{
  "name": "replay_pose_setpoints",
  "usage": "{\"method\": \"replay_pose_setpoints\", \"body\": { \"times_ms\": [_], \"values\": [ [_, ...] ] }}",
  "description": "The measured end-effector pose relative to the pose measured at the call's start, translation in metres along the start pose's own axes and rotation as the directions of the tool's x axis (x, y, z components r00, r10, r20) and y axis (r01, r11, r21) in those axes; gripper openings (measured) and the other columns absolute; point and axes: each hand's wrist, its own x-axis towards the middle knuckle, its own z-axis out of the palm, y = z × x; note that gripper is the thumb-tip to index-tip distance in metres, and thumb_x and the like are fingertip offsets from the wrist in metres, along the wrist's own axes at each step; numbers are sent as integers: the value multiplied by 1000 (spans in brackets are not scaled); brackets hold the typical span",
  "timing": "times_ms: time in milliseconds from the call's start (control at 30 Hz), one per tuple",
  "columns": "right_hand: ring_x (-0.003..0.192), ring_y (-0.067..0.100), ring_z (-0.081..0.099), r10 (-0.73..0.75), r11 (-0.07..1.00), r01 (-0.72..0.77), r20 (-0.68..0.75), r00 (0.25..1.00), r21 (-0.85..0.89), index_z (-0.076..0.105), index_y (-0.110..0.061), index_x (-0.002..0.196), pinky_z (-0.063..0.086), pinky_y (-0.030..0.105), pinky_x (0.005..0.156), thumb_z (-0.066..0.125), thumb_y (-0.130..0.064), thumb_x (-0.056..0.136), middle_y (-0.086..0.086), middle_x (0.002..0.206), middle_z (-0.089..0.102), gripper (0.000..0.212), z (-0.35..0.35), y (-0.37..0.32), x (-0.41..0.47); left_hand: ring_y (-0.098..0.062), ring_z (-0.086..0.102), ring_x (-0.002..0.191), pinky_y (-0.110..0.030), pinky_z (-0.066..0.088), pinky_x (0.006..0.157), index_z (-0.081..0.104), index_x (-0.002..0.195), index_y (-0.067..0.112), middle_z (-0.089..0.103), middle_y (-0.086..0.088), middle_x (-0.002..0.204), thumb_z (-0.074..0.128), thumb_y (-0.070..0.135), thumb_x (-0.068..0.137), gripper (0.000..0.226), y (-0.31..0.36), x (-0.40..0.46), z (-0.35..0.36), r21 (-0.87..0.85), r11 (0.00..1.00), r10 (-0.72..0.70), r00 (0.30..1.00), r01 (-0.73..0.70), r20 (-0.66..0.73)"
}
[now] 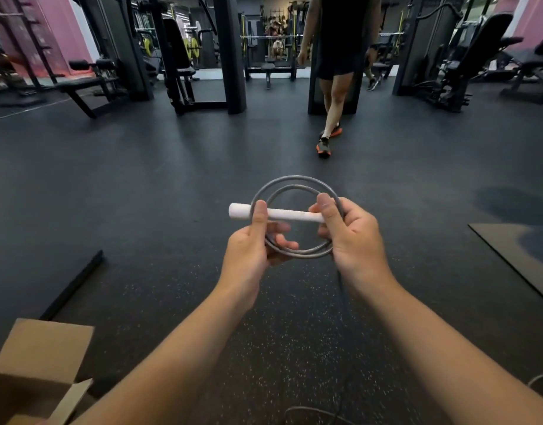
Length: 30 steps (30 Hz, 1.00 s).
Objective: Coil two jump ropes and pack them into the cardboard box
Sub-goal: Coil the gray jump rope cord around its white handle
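I hold a grey jump rope (pixel 294 179) wound into a small coil in front of me, above the gym floor. Its white handle (pixel 285 213) lies sideways across the coil. My left hand (pixel 254 240) pinches the handle and the coil's left side. My right hand (pixel 346 234) grips the coil's right side, thumb on the handle's end. The loose rest of the rope (pixel 342 289) trails from under my right hand to the floor. An open cardboard box (pixel 40 357) stands at the bottom left, its inside mostly out of view.
A person (pixel 334 87) in black shorts and orange-soled shoes walks a few steps ahead. Gym machines and benches (pixel 89 84) line the back. A dark bar (pixel 74 283) lies on the floor left. A grey mat (pixel 521 256) is at right. More rope (pixel 539 378) shows bottom right.
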Motion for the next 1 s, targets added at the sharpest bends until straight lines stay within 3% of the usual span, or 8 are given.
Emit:
{"method": "replay_pose_setpoints", "body": {
  "times_ms": [100, 167, 233, 333, 433, 600, 800, 1000],
  "values": [
    [48, -1, 47, 47, 999, -44, 95, 994, -28, 71, -14, 84, 37, 11, 49, 59, -32, 101, -8, 57, 53, 28, -10, -1, 9, -32, 74, 102, -41, 61, 87, 64, 117, 6, 77, -5, 94, 70, 50, 86, 55, 5, 12, -18, 157, 986, 43, 997, -51, 60],
    [49, -2, 48, 41, 992, -15, 202, 978, -126, 71, -15, 83, 38, 11, 51, 60, -31, 100, -14, 53, 54, 27, -19, 0, 15, -24, 66, 119, -35, 56, 94, 35, 152, 14, 66, 2, 125, 87, 52, 70, 104, 13, 19, -33, 291, 953, 74, 996, -87, 55],
    [54, 0, 50, 23, 955, 81, 344, 939, -285, 71, -15, 81, 41, 17, 56, 62, -33, 99, -12, 59, 56, 27, -26, 1, 19, -11, 53, 132, -30, 44, 103, 12, 160, 34, 51, 9, 143, 90, 61, 59, 130, 25, 24, -46, 485, 853, 154, 981, -193, 120],
    [59, 6, 48, 63, 917, 172, 557, 828, -360, 66, -5, 87, 41, 23, 57, 63, -37, 97, -3, 66, 54, 33, -25, 3, 15, 1, 58, 124, -32, 43, 111, 46, 145, 39, 64, 18, 131, 89, 58, 63, 95, 47, 25, -50, 654, 648, 42, 876, -390, 481],
    [63, 3, 55, 74, 937, 161, 625, 777, -311, 62, -15, 98, 49, 25, 64, 59, -49, 92, -8, 70, 61, 35, -16, -2, 8, -3, 61, 75, -29, 48, 78, 72, 107, 24, 65, 18, 80, 87, 48, 73, 44, 53, 15, -35, 751, 518, -189, 801, -410, 568],
    [61, 7, 60, 33, 959, 141, 593, 805, -244, 49, -27, 102, 45, 26, 61, 52, -60, 89, 0, 70, 74, 35, -17, -4, 9, -19, 73, 71, -39, 62, 68, 73, 101, 11, 76, -8, 83, 83, 30, 84, 28, 41, 5, -18, 584, 780, -155, 834, -226, 530],
    [53, 7, 40, 23, 950, 157, 561, 828, -270, 46, -20, 95, 32, 27, 53, 51, -62, 89, -4, 57, 55, 42, -19, 0, 14, -3, 49, 51, -16, 39, 48, 63, 111, 14, 58, 6, 70, 66, 34, 99, 24, 39, 6, -14, 625, 695, -113, 805, -356, 583],
    [54, 11, 49, 30, 921, 205, 585, 811, -332, 46, -30, 89, 38, 34, 58, 56, -63, 90, -5, 61, 67, 35, -14, 1, 10, -28, 76, 83, -43, 61, 81, 68, 102, 3, 74, -7, 86, 76, 13, 91, 17, 47, 11, -21, 551, 811, -215, 777, -196, 592]
  ]
}}
